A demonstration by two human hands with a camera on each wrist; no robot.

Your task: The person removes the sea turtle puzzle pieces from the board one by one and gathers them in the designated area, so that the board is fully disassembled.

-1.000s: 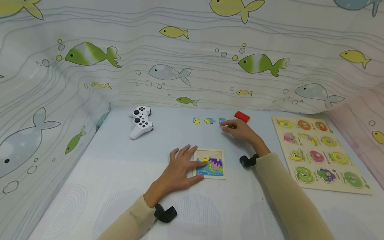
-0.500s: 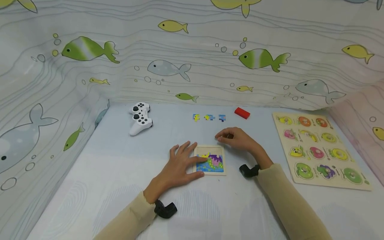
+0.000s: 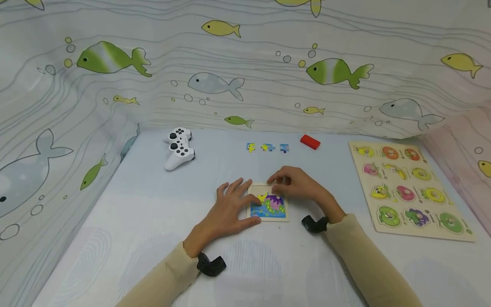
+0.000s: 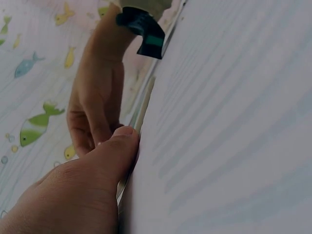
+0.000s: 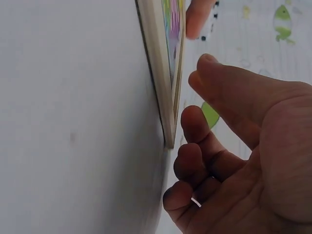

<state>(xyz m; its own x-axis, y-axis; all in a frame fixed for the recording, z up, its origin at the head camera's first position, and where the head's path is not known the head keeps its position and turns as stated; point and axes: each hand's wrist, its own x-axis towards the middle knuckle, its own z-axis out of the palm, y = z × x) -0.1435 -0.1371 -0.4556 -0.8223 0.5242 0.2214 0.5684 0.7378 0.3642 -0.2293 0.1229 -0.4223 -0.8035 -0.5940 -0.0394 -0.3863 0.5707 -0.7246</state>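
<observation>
In the head view a small wooden puzzle tray (image 3: pixel 281 220) lies on the table, its lower part filled with a blue, purple and green picture (image 3: pixel 274 209). My left hand (image 3: pixel 226 215) spreads over its left side. The index finger is bent onto the picture, and the thumb rests at the near edge. Over the far right corner is my right hand (image 3: pixel 297 185), fingers loosely bent, fingertips close over the purple part. Nothing shows between them in the right wrist view. Three loose jigsaw pieces (image 3: pixel 268 147) lie in a row beyond the tray.
A white game controller (image 3: pixel 179 148) lies at the back left. Behind the right hand sits a red block (image 3: pixel 310 142). A large wooden fruit puzzle board (image 3: pixel 414 232) occupies the right side. Fish-printed sheeting (image 3: pixel 268 102) walls off the back and sides.
My right hand has drawn back from the rightmost loose piece to the tray's far right corner. All three pieces stay in their row. My left index finger has bent more; the view tilts slightly down.
</observation>
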